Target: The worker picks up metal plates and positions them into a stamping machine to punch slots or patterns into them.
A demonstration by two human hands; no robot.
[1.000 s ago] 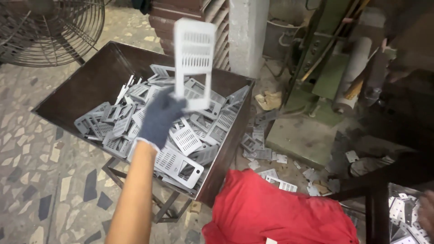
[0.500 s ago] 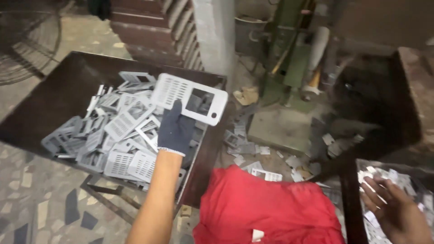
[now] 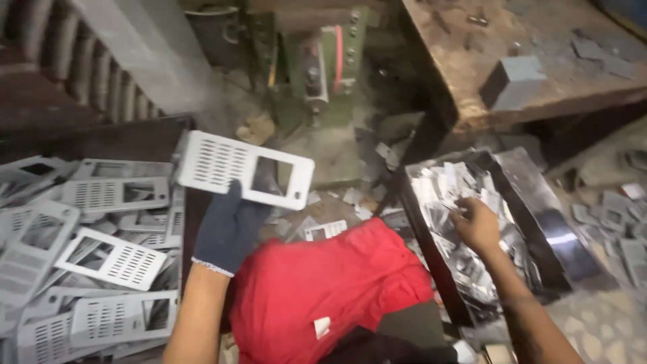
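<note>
Gloved left hand (image 3: pixel 228 229) grip clamped on white perforated plate (image 3: pixel 244 168); bare right hand (image 3: pixel 477 226) grip loose, fingers in tray of shiny scraps (image 3: pixel 552 222), far right.

A dark metal bin (image 3: pixel 162 135) holds grey slotted plates (image 3: pixel 108 259); a second tray (image 3: pixel 539 222) holds shiny metal scraps (image 3: pixel 465 263).

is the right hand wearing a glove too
No, the right hand is bare as it reaches into the tray of shiny metal scraps; only the left hand wears a dark glove.
</note>
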